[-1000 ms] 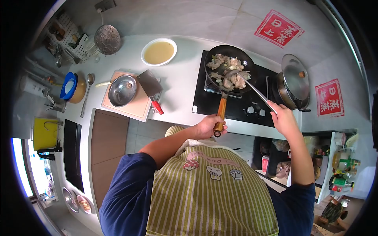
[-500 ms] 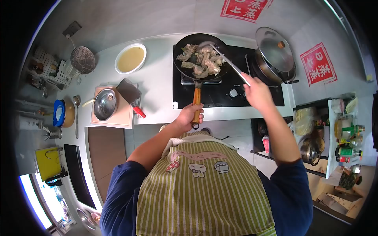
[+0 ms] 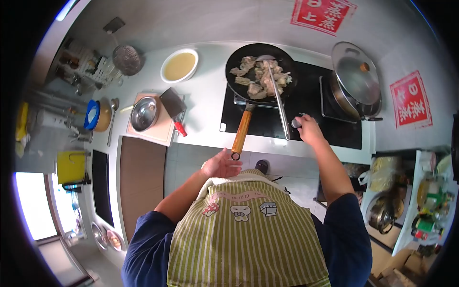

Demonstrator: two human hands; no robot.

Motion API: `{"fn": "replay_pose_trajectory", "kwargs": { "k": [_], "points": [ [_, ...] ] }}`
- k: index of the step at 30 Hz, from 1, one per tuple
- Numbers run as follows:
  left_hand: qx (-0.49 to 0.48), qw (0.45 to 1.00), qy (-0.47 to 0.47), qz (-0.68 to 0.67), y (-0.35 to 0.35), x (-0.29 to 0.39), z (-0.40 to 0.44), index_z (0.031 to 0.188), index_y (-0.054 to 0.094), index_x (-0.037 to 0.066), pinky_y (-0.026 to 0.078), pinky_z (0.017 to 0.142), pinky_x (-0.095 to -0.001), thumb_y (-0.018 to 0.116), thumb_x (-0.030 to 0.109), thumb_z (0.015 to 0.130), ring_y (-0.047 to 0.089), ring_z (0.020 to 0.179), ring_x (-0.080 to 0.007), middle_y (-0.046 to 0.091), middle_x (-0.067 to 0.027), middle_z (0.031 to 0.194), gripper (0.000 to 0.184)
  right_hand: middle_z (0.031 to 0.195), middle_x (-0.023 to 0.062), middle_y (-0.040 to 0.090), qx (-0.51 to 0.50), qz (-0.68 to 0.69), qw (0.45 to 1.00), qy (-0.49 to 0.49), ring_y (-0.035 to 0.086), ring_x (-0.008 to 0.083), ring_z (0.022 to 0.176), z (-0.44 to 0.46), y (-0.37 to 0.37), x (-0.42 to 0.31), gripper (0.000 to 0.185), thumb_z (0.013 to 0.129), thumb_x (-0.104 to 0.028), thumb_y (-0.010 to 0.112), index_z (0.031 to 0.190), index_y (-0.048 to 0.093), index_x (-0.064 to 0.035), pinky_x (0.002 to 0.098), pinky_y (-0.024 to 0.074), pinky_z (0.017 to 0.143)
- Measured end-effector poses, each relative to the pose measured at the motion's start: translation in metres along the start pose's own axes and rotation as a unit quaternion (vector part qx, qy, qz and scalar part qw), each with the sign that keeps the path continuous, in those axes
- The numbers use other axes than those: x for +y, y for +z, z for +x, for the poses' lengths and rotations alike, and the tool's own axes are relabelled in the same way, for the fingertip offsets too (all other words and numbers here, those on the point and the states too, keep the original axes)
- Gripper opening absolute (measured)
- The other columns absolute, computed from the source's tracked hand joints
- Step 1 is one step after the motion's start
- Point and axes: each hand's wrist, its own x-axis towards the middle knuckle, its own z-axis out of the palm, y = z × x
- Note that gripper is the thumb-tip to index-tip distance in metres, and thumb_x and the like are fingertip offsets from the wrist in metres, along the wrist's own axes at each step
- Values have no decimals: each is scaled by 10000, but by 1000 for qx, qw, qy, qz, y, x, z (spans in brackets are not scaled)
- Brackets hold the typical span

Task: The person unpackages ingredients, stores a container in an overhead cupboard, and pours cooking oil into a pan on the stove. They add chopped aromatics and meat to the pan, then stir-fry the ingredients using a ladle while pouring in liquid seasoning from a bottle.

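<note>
A black frying pan [image 3: 233, 61] with a wooden handle [image 3: 243, 130] stands on the cooktop [image 3: 311, 86], holding pieces of cooked meat [image 3: 257, 89]. A metal ladle [image 3: 281, 112] rests in it, its long handle leaning over the rim toward me, with no hand on it. My right hand [image 3: 311, 130] has its fingers around a round control knob [image 3: 296, 123] at the cooktop's front. Just below the end of the pan handle, my left hand [image 3: 221, 165] is open with its fingers apart, holding nothing.
Right of the pan stands a pot [image 3: 344, 95] with a glass lid [image 3: 356, 71] tilted on it. To the left are a bowl of yellowish liquid [image 3: 180, 66], a metal bowl [image 3: 144, 114] on a cutting board [image 3: 160, 131], and a red-handled cleaver [image 3: 172, 103].
My right hand has let go of the ladle and moved down to the knob. My left hand has released the pan handle and opened. The view has shifted.
</note>
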Motion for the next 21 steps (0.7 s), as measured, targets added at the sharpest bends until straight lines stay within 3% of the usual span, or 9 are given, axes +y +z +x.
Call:
{"fn": "replay_pose_trajectory", "kwargs": {
  "k": [3,9,12,14,15,16,17,19,21],
  "points": [
    [56,998,22,-10,-26,-25,-7,1260,555,55,462,1027,-451,453,587,991,596,1106,-310,610,-193,1231,604,1292,188,600,-80,-68,994,-1,520,372,1257,20,9,10,444,825,-68,703,1257,601,-66,419,420,1084],
    [126,990,48,-34,-18,-32,-37,1298,520,40,435,1052,-441,491,558,989,558,1164,-301,581,-189,1275,604,1244,244,616,-78,-66,994,-41,564,404,1193,34,23,25,355,782,-134,766,1090,624,-28,453,473,1007],
    [120,991,58,16,-29,-35,-34,1337,493,36,417,1074,-442,517,548,981,528,1222,-312,546,-201,1332,624,1259,244,604,-72,-73,994,-30,561,404,1188,34,23,24,399,765,-136,783,1108,615,-22,455,471,1007],
    [116,989,36,84,-7,-25,-47,1440,437,29,347,1149,-425,563,486,981,448,1348,-326,472,-214,1444,660,1254,244,603,-86,-74,993,-32,556,412,1183,35,22,22,444,764,-138,783,1148,596,-14,456,460,1020],
    [-9,945,139,294,-36,-36,-38,1465,414,32,331,1161,-413,566,441,989,426,1375,-309,446,-196,1477,646,1273,240,588,-78,-91,992,-33,541,414,1199,31,20,18,519,759,-136,785,1210,566,-1,450,452,1029],
    [-131,833,230,486,-64,-47,-29,1489,391,34,316,1173,-400,569,396,997,403,1402,-291,421,-178,1511,637,1297,239,559,-68,-108,992,-11,533,412,1196,24,13,7,616,753,-107,779,1296,511,4,447,452,1022],
    [-116,823,193,521,-69,-44,-34,1478,410,43,331,1157,-401,568,381,992,427,1378,-292,445,-172,1492,613,1281,232,543,-44,-132,990,-7,539,407,1157,16,12,-3,725,744,-92,781,1373,437,10,453,466,990],
    [-85,798,113,586,-81,-35,-48,1457,449,62,361,1125,-402,565,351,984,474,1330,-293,494,-160,1455,567,1228,236,545,-6,-147,987,-62,549,400,1091,-9,38,-4,779,730,-147,806,1379,415,33,472,488,926],
    [-58,763,28,643,-95,-23,-65,1436,489,81,390,1094,-403,563,322,975,521,1283,-294,543,-148,1417,526,1146,263,590,-144,71,987,-5,590,401,1047,-46,47,-45,609,868,-260,697,1339,456,40,457,486,918]
  ]
}}
